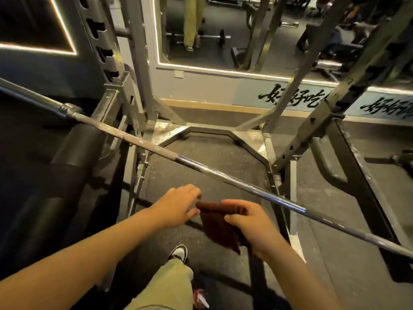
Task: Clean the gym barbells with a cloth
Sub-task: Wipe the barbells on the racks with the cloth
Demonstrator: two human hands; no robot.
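A long steel barbell (201, 166) runs diagonally from the upper left to the lower right across a power rack. Below it, my right hand (250, 227) grips a dark brown cloth (220, 227), which hangs down from the fingers. My left hand (178, 205) reaches to the cloth's top left corner with fingers relaxed, the fingertips at its edge. Both hands are a little short of the bar and do not touch it.
The grey power rack uprights (312, 117) and base frame (257, 148) surround the bar. Black weight plates (73, 153) sit at the left. A wall mirror (223, 41) reflects gym gear. My leg and shoe (178, 253) stand on the dark rubber floor.
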